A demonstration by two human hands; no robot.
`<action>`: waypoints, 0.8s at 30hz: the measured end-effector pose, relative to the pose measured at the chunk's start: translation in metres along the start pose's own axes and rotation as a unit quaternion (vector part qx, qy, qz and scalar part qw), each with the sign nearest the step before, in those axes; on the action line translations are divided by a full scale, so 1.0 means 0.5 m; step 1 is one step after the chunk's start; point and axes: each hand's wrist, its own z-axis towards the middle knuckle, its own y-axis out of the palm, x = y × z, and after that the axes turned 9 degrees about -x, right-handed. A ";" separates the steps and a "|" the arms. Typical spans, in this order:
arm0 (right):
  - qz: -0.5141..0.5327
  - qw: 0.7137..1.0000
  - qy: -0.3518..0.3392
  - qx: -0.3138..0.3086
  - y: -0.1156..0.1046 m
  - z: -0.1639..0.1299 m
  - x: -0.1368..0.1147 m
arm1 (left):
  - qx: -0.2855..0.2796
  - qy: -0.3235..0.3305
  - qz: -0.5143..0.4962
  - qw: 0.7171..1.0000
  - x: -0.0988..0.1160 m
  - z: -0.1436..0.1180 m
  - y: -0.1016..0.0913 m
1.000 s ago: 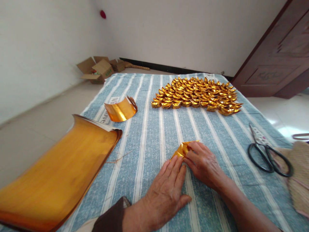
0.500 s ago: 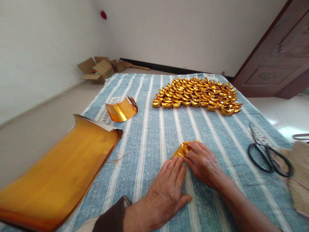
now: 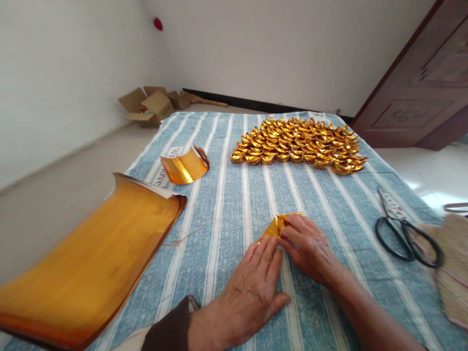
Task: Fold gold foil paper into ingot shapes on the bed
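A small piece of folded gold foil paper [image 3: 275, 227] lies on the striped cloth in front of me. My left hand [image 3: 252, 287] rests flat with its fingers stretched out, the fingertips pressing on the paper's near left edge. The fingers of my right hand [image 3: 307, 246] are bent and closed on the right side of the paper, hiding part of it. Beyond them, many boat-shaped gold paper ingots [image 3: 300, 146] stand packed in rows. A short curled stack of gold paper [image 3: 186, 168] sits to the left of the ingots.
A large stack of gold sheets [image 3: 95, 258] hangs over the cloth's left side. Black-handled scissors [image 3: 404, 234] lie at the right, beside a tan woven item [image 3: 453, 263]. The blue and white striped cloth [image 3: 226, 204] covers the table. Open cardboard boxes [image 3: 153, 107] stand on the floor behind.
Hardly anything differs. Both hands keep the same place on the folded gold paper, and the view has shifted very slightly.
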 end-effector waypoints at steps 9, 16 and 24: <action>-0.038 0.999 -0.006 -0.010 0.001 -0.004 0.000 | -0.021 -0.003 -0.007 1.000 -0.001 0.001 -0.003; -0.050 0.998 -0.012 -0.022 -0.002 -0.008 0.004 | -0.024 -0.002 0.001 1.000 0.002 0.002 -0.009; -0.037 0.997 -0.052 -0.042 -0.016 -0.016 0.013 | -0.010 -0.001 -0.011 1.000 0.000 0.003 -0.009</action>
